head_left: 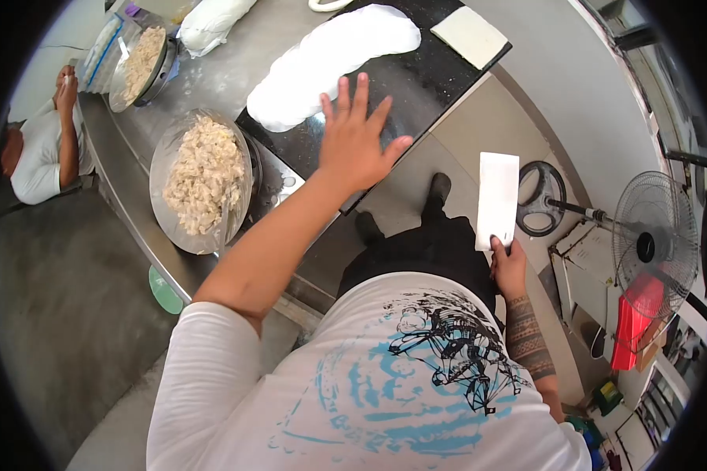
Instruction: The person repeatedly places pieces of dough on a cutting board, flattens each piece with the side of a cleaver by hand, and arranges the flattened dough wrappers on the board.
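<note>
A long mass of smooth white dough (pixel 334 63) lies across a black slab (pixel 416 86) at the top of the view. Just below its edge is my left hand (pixel 357 137), palm down over the slab with its fingers spread and nothing held. Whether its fingertips touch the dough or slab I cannot tell. Out to the right, over the floor, my right hand (pixel 509 263) grips one end of a flat white rectangular object (pixel 497 200), thumb on top. A flat pale square piece (pixel 470 37) rests at the slab's right corner.
A large bowl of chunky pale filling (pixel 203 177) stands left of the slab, on the metal table (pixel 212 90). Beyond are a second bowl (pixel 143 67) and a wrapped white bundle (pixel 210 23). Another person (pixel 43 157) is at far left. A fan (pixel 653 243) stands at right.
</note>
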The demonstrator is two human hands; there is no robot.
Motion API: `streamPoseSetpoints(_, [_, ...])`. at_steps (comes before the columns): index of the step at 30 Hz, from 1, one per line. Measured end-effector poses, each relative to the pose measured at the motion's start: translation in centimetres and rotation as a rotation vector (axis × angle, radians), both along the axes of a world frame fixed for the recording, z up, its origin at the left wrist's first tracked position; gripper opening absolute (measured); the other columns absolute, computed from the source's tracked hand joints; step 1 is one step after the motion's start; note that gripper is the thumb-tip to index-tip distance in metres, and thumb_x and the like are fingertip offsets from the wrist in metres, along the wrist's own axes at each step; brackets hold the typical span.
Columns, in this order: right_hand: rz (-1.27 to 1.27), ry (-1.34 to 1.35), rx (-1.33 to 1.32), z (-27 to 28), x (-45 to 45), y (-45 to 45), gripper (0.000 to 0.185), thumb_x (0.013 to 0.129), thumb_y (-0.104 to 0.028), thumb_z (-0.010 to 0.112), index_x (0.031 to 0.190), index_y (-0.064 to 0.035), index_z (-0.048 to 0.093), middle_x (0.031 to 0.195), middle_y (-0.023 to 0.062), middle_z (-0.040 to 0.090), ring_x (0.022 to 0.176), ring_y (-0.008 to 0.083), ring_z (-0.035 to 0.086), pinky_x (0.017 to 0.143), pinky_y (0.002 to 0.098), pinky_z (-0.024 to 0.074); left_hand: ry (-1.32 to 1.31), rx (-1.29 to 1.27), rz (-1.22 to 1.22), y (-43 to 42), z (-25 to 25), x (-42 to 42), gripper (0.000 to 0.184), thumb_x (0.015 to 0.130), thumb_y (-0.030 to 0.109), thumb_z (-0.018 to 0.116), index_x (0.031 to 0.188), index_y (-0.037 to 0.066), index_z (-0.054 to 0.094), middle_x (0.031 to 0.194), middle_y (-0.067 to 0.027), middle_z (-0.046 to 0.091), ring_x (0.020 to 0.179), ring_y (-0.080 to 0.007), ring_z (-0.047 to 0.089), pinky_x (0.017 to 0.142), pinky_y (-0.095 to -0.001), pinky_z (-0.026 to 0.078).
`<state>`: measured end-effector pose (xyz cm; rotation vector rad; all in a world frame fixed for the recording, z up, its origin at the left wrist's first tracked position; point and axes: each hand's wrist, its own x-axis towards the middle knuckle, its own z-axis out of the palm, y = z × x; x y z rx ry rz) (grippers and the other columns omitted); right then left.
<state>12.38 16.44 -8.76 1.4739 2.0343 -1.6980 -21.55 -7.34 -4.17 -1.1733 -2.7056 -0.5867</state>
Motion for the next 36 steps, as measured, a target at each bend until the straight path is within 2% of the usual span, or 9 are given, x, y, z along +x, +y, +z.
streamPoseSetpoints(1, [-0.012,-0.004,-0.013,0.6,0.6,-0.2,0.028,0.107,-0.032,0.071,0.105,-0.0058,0.06,0.063,-0.003,0.051,0.045,0.0083,0.047,0.041,0.0281,0.0397,-0.01,-0.096,0.003,1.2,-1.2,0.2,0.081,0.102,0.067,0.055,0.164,0.015,0.047,0.175,-0.0312,0.019,0.161,-0.0546,0.017,0.126,-0.0735,0.011])
streamPoseSetpoints(5, [-0.036,0.002,-0.002,2.9,1.3,0.6,0.029,0.106,-0.03,0.073,0.111,-0.0045,0.06,0.066,-0.0037,0.053,0.046,0.0065,0.048,0.041,0.0275,0.0402,-0.094,-0.212,-0.095,2.5,-4.2,0.5,0.09,0.103,0.075,0.045,0.173,0.022,0.026,0.176,-0.03,0.018,0.162,-0.0535,0.015,0.13,-0.0671,0.012])
streamPoseSetpoints(14, [0.317,-0.013,0.145,6.6,-8.7,6.8,0.041,0.097,-0.036,0.082,0.105,-0.0008,0.063,0.065,-0.0027,0.056,0.047,0.0086,0.051,0.042,0.0287,0.0424,-0.111,-0.224,-0.216,4.8,-3.1,-0.2,0.087,0.104,0.068,0.051,0.173,0.023,0.027,0.177,-0.0299,0.016,0.163,-0.0521,0.014,0.131,-0.0649,0.012])
streamPoseSetpoints(18, [0.654,0.131,0.175,6.0,-15.6,6.9,0.059,0.09,-0.036,0.087,0.126,0.0056,0.067,0.078,0.0095,0.071,0.064,0.0173,0.068,0.061,0.0347,0.0543,-0.46,0.355,-0.12,2.9,-3.4,-2.7,0.087,0.104,0.064,0.053,0.174,0.021,0.023,0.177,-0.0294,0.015,0.163,-0.0507,0.016,0.132,-0.0619,0.013])
streamPoseSetpoints(20, [0.787,0.16,0.154,5.3,-18.6,5.4,0.061,0.088,-0.038,0.088,0.125,0.0066,0.067,0.098,0.0185,0.077,0.09,0.0275,0.074,0.083,0.0415,0.0572,-0.631,0.669,0.1,1.5,-2.9,-5.2,0.088,0.103,0.061,0.059,0.172,0.019,0.027,0.176,-0.0302,0.017,0.162,-0.0521,0.019,0.131,-0.0625,0.016])
streamPoseSetpoints(23, [0.997,0.1,-0.06,5.2,-23.0,2.3,0.058,0.087,-0.035,0.089,0.124,0.0051,0.069,0.107,0.0218,0.077,0.1,0.0314,0.074,0.092,0.0432,0.056,-0.039,-0.08,-0.065,0.0,-0.2,-7.2,0.09,0.098,0.062,0.064,0.17,0.018,0.032,0.176,-0.03,0.02,0.161,-0.0531,0.021,0.13,-0.0637,0.018])
streamPoseSetpoints(25, [1.131,0.249,-0.101,2.3,-24.6,0.9,0.054,0.087,-0.031,0.089,0.124,0.0032,0.069,0.106,0.0224,0.077,0.098,0.0301,0.074,0.09,0.0407,0.0563,-0.059,-0.267,-0.293,0.1,-0.8,-5.5,0.089,0.095,0.062,0.066,0.169,0.024,0.036,0.175,-0.027,0.024,0.16,-0.0526,0.024,0.129,-0.0657,0.021])
streamPoseSetpoints(29, [1.183,0.229,0.021,2.4,-22.1,1.0,0.056,0.086,-0.035,0.089,0.121,0.0032,0.068,0.1,0.0269,0.075,0.1,0.0431,0.074,0.089,0.0463,0.0561,-0.179,-0.33,-0.368,0.7,-1.5,-2.3,0.09,0.093,0.067,0.066,0.169,0.028,0.038,0.176,-0.0243,0.024,0.16,-0.0513,0.025,0.127,-0.0691,0.021])
streamPoseSetpoints(36, [1.19,-0.006,0.032,3.2,-22.9,3.0,0.057,0.087,-0.04,0.088,0.121,0.0004,0.067,0.103,0.0253,0.075,0.102,0.0455,0.072,0.088,0.0507,0.0557,-0.193,-0.314,-0.363,3.3,-2.1,-3.3,0.088,0.094,0.064,0.065,0.17,0.027,0.037,0.176,-0.0244,0.024,0.159,-0.0513,0.027,0.125,-0.073,0.02])
